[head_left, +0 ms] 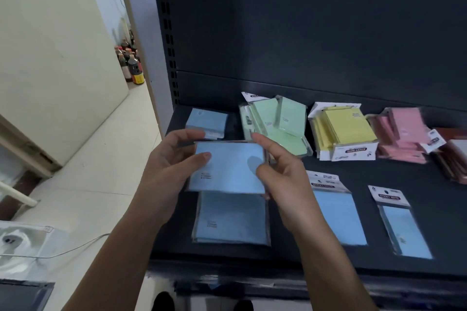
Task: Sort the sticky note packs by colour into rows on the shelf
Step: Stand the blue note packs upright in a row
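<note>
Broadly, the sorting looks well past halfway. Along the back edge of the shelf (353, 260) five colour groups sit side by side: a blue stack (206, 120) at the back left corner, then a green pile (278, 129), a yellow pile (343, 131), a pink pile (401, 134) and, at the right edge, a brown pile (454, 156) partly cut off by the frame. What looks left is blue only. One held blue pack (230, 166) is up off the shelf, in the air between the back blue stack and the front edge. The left hand (171, 159) has its grip clamped on the pack's left side, thumb on top and fingers behind. The right hand (280, 171) has its grip pinched on the right side, with the forefinger raised along the top corner. Below it, near the front left corner, lies a flat blue pack (231, 219). To its right along the front edge lie a carded blue pack (336, 217) and, apart from that, a narrow blue pack (401, 227), both with white header cards. Counted, that makes four loose blue packs: one in the hands and three on the shelf. The back piles overlap and lean too much for a sure count. Each holds several packs, the green at least three, and the blue stack looks like two or more. By my judgement four blue packs have yet to join the back left stack, and the leaning green and pink piles could do with squaring.
</note>
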A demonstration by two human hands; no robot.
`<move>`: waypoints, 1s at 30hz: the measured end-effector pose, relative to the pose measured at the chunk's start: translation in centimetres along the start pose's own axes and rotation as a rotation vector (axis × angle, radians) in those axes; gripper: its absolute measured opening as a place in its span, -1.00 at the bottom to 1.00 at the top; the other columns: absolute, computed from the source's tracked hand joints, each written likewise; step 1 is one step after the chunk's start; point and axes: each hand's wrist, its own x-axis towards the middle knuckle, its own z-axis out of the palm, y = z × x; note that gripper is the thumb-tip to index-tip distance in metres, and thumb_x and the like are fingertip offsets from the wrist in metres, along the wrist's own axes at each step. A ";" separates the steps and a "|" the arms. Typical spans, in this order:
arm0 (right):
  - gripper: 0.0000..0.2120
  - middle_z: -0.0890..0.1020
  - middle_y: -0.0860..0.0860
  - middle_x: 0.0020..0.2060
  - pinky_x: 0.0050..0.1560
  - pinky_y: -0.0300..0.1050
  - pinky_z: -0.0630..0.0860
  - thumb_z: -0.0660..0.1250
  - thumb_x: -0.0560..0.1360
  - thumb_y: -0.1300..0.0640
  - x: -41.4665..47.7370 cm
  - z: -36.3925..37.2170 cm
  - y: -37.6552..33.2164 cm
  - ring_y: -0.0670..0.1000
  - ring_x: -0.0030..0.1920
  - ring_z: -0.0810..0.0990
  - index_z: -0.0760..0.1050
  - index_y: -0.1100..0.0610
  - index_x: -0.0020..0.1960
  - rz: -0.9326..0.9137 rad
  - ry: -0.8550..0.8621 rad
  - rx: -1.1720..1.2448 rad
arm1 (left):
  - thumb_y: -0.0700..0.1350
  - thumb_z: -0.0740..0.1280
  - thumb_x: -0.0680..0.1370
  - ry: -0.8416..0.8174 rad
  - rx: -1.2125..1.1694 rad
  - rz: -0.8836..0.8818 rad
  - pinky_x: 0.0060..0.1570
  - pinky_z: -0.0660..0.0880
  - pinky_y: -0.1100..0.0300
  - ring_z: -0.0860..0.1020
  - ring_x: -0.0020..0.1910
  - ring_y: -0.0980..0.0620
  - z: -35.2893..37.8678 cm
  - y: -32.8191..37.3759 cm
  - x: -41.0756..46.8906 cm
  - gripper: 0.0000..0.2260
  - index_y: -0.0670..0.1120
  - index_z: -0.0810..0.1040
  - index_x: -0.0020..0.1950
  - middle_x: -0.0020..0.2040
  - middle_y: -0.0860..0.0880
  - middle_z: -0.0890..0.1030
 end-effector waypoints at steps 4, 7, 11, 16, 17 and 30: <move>-0.52 0.53 0.20 0.04 -0.40 -0.27 0.31 0.23 0.47 0.36 -2.2 -0.8 1.3 -0.07 -0.41 0.31 0.46 -0.18 0.16 0.007 -0.020 -0.090 | -0.38 0.35 0.45 0.090 0.065 0.015 -0.28 0.53 0.34 0.60 -0.19 0.15 0.1 -1.5 -1.0 -0.81 -0.14 0.54 -0.02 -0.19 0.00 0.63; -0.64 0.42 0.00 -0.21 -0.29 -0.42 0.31 0.31 0.49 0.23 -3.0 -1.0 2.8 -0.18 -0.41 0.33 0.48 -0.03 0.25 -0.091 0.051 -0.268 | -0.41 0.36 0.43 0.064 0.214 0.036 -0.20 0.52 0.39 0.56 -0.15 0.13 0.2 -2.5 -1.7 -0.79 -0.12 0.54 -0.06 -0.13 -0.04 0.60; -0.63 0.36 -0.15 -0.05 -0.16 -0.45 0.27 0.28 0.52 0.06 -3.6 -0.9 3.9 -0.24 -0.14 0.35 0.38 -0.05 0.32 -0.154 0.076 -0.600 | -0.35 0.39 0.43 0.003 0.472 0.053 -0.17 0.49 0.29 0.54 -0.20 0.06 -0.1 -3.2 -2.1 -0.78 -0.04 0.55 -0.08 -0.14 -0.07 0.59; -0.61 0.24 -0.10 0.07 0.02 -0.35 0.23 0.29 0.50 0.04 -3.4 -0.3 4.4 -0.12 0.07 0.36 0.37 0.00 0.31 -0.072 0.083 -0.692 | -0.32 0.39 0.43 0.053 0.601 0.100 -0.24 0.43 0.39 0.49 -0.28 0.08 -0.4 -4.0 -2.1 -0.79 -0.01 0.54 -0.11 -0.20 -0.04 0.57; -0.60 0.22 -0.10 0.09 0.07 -0.34 0.25 0.30 0.50 0.03 -3.4 -0.2 4.5 -0.10 0.11 0.37 0.35 0.01 0.32 -0.070 0.079 -0.700 | -0.33 0.39 0.44 0.056 0.605 0.105 -0.22 0.43 0.37 0.49 -0.26 0.07 -0.4 -4.1 -2.0 -0.78 -0.01 0.54 -0.11 -0.19 -0.03 0.57; -0.67 0.52 -0.34 -0.22 -0.13 -0.59 0.36 0.20 0.51 0.33 3.7 4.0 -0.7 -0.46 -0.18 0.49 0.44 -0.13 -0.08 -0.017 -0.101 -0.104 | -0.16 0.33 0.51 0.135 0.614 0.033 0.25 0.40 0.05 0.44 0.22 0.04 -0.5 -1.8 4.7 -0.49 -0.07 0.22 0.41 0.25 0.03 0.46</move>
